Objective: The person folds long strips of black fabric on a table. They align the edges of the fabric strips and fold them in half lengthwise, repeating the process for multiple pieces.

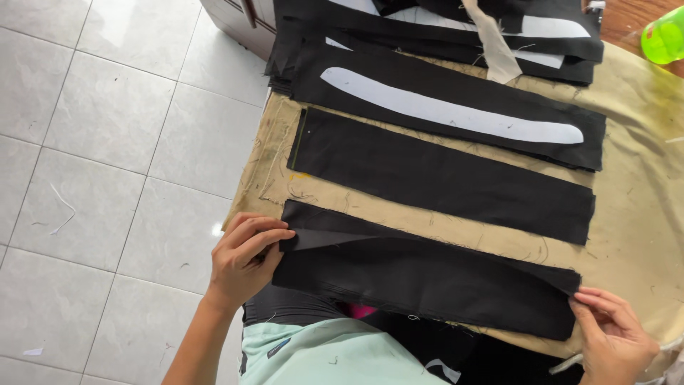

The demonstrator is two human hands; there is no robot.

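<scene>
The person is folding the nearest black fabric strip [427, 278] along its length, and both hands are working at its two ends. The left hand [246, 257] is gripping the left end of the strip, with fingers curled over the folded corner, where a grey inner side is showing. The right hand [613, 339] is pinching the right end between the fingertips, close to the near edge of the surface [634, 235], which is covered with a tan cloth. The strip is lying nearest to the person, slightly slanted, and its top layer is not yet matching the lower layer at the left corner. By my judgement, the step in hand is the aligning of the long edges, and the next move is calling for both ends to be pulled even and taut, so the fold is running straight.

Just beyond it, a second black strip [442, 175] is lying flat, apart from the first by a narrow band of tan cloth. Further away, a black piece with a white curved shape [456, 114] is resting on a stack of similar pieces. A green bottle [662, 36] is standing at the far right corner. The left edge of the surface is dropping to the tiled floor [107, 178], so open room is mostly on that side.
</scene>
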